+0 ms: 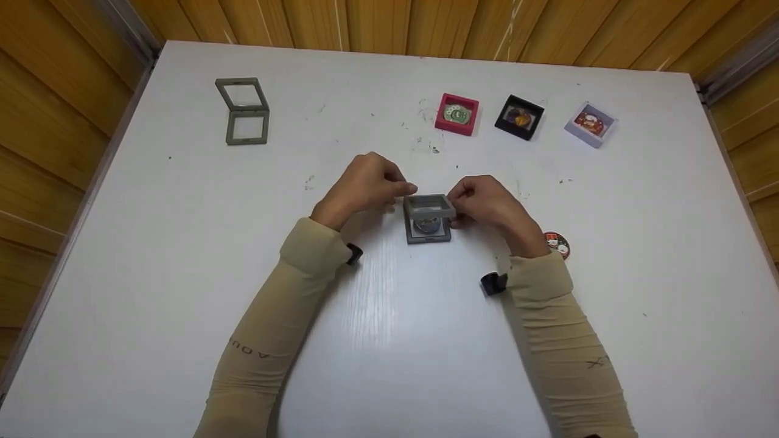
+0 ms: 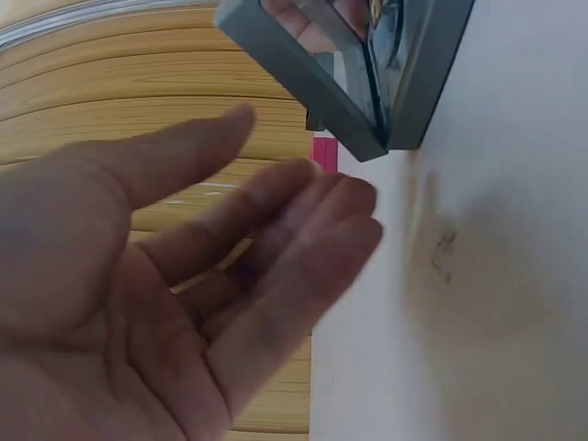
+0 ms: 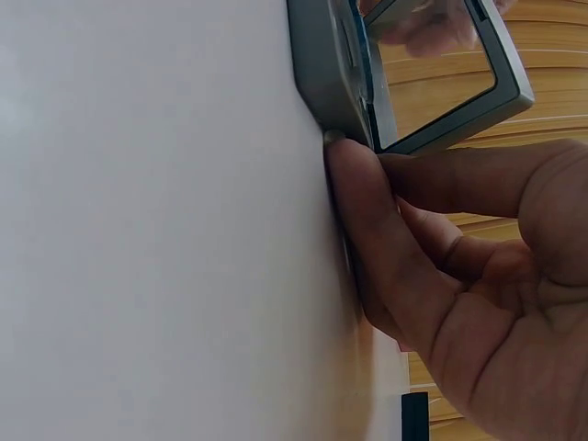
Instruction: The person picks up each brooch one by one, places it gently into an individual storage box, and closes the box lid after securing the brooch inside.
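Note:
A small grey hinged display frame (image 1: 429, 238) lies on the table between the hands, its lid tilted up partway. A round coin-like piece (image 1: 427, 225) sits inside on the clear film. My right hand (image 1: 487, 201) pinches the frame's right side near the hinge, with thumb and index finger (image 3: 367, 197) at the corner. To the left of the frame is my left hand (image 1: 371, 182), its fingers loosely bent and apart from the frame in the left wrist view. A round, colourful disc (image 1: 557, 244) lies partly hidden beside the right wrist.
At the back left stands an opened olive-green frame (image 1: 248, 126). Three frames holding round pieces line the back right: red (image 1: 457, 129), black (image 1: 505, 123) and pale lilac (image 1: 584, 139). Wooden panelling (image 1: 377, 24) borders the white table (image 1: 389, 377).

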Motion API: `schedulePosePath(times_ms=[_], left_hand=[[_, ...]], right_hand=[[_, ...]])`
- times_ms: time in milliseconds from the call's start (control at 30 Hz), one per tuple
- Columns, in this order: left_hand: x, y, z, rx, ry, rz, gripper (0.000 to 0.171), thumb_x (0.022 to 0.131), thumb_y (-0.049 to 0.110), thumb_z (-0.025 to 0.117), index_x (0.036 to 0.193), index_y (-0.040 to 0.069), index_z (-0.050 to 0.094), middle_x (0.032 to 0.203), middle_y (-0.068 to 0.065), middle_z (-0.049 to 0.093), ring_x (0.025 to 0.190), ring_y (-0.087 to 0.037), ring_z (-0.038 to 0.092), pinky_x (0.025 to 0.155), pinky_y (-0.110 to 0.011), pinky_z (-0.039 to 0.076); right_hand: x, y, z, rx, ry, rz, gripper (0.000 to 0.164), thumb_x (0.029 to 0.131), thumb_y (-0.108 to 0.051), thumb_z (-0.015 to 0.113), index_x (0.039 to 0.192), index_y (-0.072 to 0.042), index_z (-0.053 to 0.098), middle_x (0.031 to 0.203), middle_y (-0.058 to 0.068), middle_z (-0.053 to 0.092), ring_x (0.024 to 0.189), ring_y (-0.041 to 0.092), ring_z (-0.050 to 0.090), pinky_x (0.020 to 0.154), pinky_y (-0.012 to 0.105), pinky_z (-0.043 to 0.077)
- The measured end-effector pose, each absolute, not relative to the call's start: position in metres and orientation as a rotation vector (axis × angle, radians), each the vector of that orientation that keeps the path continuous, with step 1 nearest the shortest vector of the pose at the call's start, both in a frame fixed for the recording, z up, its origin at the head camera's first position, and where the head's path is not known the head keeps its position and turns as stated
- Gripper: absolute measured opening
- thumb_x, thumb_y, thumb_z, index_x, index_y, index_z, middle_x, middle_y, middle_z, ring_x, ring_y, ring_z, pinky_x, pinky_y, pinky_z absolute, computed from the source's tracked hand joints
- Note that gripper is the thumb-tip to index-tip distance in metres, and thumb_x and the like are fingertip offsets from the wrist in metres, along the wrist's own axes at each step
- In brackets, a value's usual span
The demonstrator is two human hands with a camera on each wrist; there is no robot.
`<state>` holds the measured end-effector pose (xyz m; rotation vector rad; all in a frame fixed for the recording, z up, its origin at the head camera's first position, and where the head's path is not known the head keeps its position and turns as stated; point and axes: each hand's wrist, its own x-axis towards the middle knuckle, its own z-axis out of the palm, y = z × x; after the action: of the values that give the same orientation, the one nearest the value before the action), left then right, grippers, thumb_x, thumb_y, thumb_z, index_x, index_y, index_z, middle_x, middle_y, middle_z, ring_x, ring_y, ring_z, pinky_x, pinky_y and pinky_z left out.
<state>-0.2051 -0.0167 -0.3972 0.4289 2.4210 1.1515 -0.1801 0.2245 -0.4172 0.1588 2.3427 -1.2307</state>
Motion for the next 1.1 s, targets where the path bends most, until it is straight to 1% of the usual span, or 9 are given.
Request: schedulePosePath(times_ms=[133, 300, 433, 633, 767, 900, 1000, 1100], left_hand=[[-0.203, -0.016, -0.4, 0.245, 2.291, 1.117, 0.031, 0.102, 0.03, 0.075, 0.098, 0.0, 0.081, 0.083, -0.013, 0.077, 0.07, -0.022, 0.073, 0.065, -0.032, 0.058], [-0.201, -0.013, -0.405, 0.187, 2.225, 1.136, 0.034, 0.104, 0.028, 0.071, 0.092, -0.003, 0.08, 0.079, -0.015, 0.076, 0.064, -0.022, 0.073, 0.062, -0.033, 0.061], [-0.2, -0.009, -0.405, 0.161, 2.227, 1.16, 0.031, 0.105, 0.025, 0.07, 0.092, -0.002, 0.08, 0.078, -0.013, 0.076, 0.063, -0.021, 0.072, 0.06, -0.031, 0.061], [-0.202, -0.004, -0.408, 0.142, 2.265, 1.168, 0.03, 0.105, 0.022, 0.069, 0.092, -0.003, 0.081, 0.077, -0.012, 0.076, 0.064, -0.02, 0.074, 0.061, -0.03, 0.062], [-0.201, -0.002, -0.41, 0.113, 2.284, 1.177, 0.031, 0.105, 0.022, 0.068, 0.089, -0.002, 0.081, 0.075, -0.012, 0.076, 0.062, -0.019, 0.073, 0.06, -0.029, 0.061], [-0.201, -0.001, -0.41, 0.101, 2.293, 1.183, 0.031, 0.106, 0.023, 0.068, 0.09, -0.002, 0.08, 0.074, -0.011, 0.075, 0.06, -0.019, 0.072, 0.059, -0.029, 0.061], [-0.2, 0.0, -0.41, 0.095, 2.299, 1.188, 0.031, 0.106, 0.022, 0.069, 0.09, -0.002, 0.08, 0.074, -0.011, 0.075, 0.059, -0.018, 0.071, 0.058, -0.028, 0.06], [-0.2, 0.001, -0.41, 0.092, 2.307, 1.196, 0.03, 0.105, 0.022, 0.069, 0.091, -0.002, 0.079, 0.074, -0.011, 0.075, 0.058, -0.017, 0.071, 0.058, -0.028, 0.06]], right_hand=[[-0.18, 0.223, -0.417, 0.179, 2.332, -1.241, 0.017, 0.101, 0.002, 0.055, 0.112, 0.007, 0.068, 0.106, 0.016, 0.07, 0.071, 0.01, 0.068, 0.069, 0.021, 0.056], [-0.18, 0.223, -0.418, 0.187, 2.333, -1.247, 0.017, 0.102, 0.001, 0.057, 0.112, 0.007, 0.068, 0.107, 0.017, 0.069, 0.072, 0.01, 0.067, 0.069, 0.021, 0.057], [-0.179, 0.222, -0.417, 0.193, 2.351, -1.232, 0.017, 0.102, 0.0, 0.059, 0.113, 0.007, 0.069, 0.107, 0.016, 0.068, 0.072, 0.011, 0.066, 0.069, 0.021, 0.056], [-0.178, 0.221, -0.417, 0.222, 2.332, -1.286, 0.016, 0.102, 0.0, 0.061, 0.113, 0.008, 0.069, 0.105, 0.016, 0.069, 0.071, 0.011, 0.068, 0.07, 0.022, 0.058], [-0.178, 0.221, -0.419, 0.24, 2.321, -1.312, 0.017, 0.102, -0.001, 0.062, 0.114, 0.008, 0.069, 0.108, 0.016, 0.068, 0.071, 0.01, 0.069, 0.071, 0.022, 0.059], [-0.179, 0.222, -0.42, 0.238, 2.322, -1.316, 0.018, 0.102, -0.004, 0.063, 0.114, 0.007, 0.07, 0.108, 0.015, 0.067, 0.072, 0.01, 0.069, 0.071, 0.022, 0.058], [-0.179, 0.223, -0.42, 0.249, 2.311, -1.338, 0.02, 0.102, -0.007, 0.061, 0.112, 0.007, 0.071, 0.105, 0.015, 0.068, 0.073, 0.012, 0.069, 0.07, 0.023, 0.058], [-0.179, 0.223, -0.42, 0.278, 2.267, -1.388, 0.025, 0.102, -0.011, 0.058, 0.114, 0.007, 0.07, 0.103, 0.016, 0.069, 0.076, 0.014, 0.07, 0.072, 0.025, 0.06]])
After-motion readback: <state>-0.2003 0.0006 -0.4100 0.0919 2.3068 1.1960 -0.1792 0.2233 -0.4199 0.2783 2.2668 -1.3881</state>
